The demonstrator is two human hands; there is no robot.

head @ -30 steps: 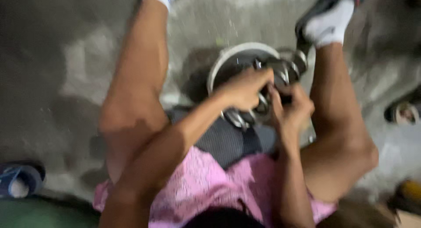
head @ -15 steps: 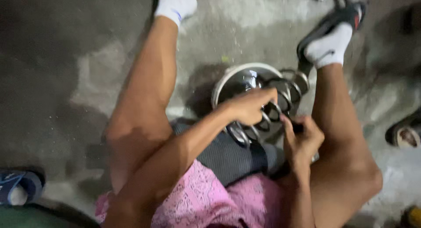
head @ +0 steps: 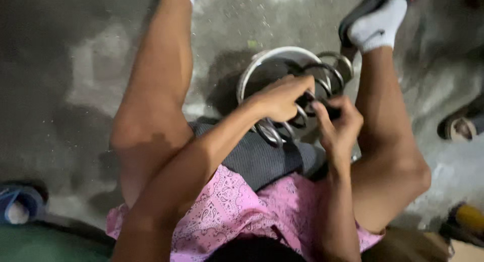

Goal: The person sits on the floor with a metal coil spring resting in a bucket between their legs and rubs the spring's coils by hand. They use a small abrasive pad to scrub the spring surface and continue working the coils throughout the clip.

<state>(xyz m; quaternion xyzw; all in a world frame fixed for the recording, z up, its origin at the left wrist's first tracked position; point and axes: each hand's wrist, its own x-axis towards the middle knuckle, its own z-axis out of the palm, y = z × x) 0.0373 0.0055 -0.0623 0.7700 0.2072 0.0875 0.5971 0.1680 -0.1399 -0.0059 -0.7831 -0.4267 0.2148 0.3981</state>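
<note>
The left hand (head: 280, 96) still curls over the metal coil spring (head: 307, 98); the right hand (head: 337, 122) pinches its dark centre. Since the earlier frame, the right hand has risen closer to the left, above the round metal bowl (head: 252, 73).

A rough grey concrete floor (head: 91, 65), blotched with paler patches, carries everything. A round metal bowl (head: 252, 73) sits on it between the seated person's legs. A blue sandal (head: 17, 204) lies at the left edge, another sandal (head: 461, 126) at the right edge, and a small green scrap (head: 251, 43) lies near the bowl.
</note>
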